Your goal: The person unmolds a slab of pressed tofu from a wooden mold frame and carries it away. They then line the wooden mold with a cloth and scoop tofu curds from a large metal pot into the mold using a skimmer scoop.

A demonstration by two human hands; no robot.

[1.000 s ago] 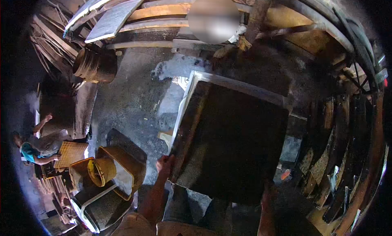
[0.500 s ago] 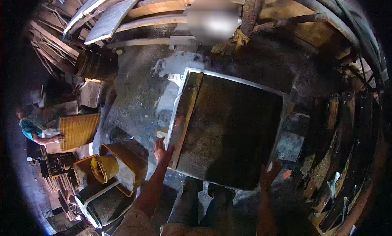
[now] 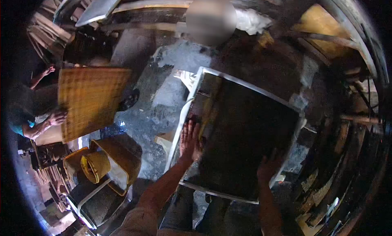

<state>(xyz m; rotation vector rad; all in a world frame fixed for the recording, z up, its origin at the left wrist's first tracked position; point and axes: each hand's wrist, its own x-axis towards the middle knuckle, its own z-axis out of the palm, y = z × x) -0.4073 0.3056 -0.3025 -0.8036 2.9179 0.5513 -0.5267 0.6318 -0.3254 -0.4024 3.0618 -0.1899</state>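
A large dark panel with a pale frame (image 3: 249,125) lies in front of me at a slight tilt in view. My left hand (image 3: 190,141) rests flat, fingers spread, over its left part, beside a brownish strip. Over the lower right part is my right hand (image 3: 268,167), its fingers apart; the dark surface makes its contact hard to tell. Neither hand holds anything. Part of a pale bracket-like piece (image 3: 185,78) shows beyond the panel's upper left corner.
At the left, a co-worker's hand (image 3: 57,118) holds a woven tan panel (image 3: 92,101). Nearer me stand a yellow bucket (image 3: 96,167), yellowish bins (image 3: 132,164) and a dark bin with a pale rim (image 3: 92,207). Timber boards (image 3: 335,170) line the right side.
My left hand has moved from the panel's left edge onto its surface. My right hand has come up over the lower right part. The co-worker's woven panel has come closer, rightward and up.
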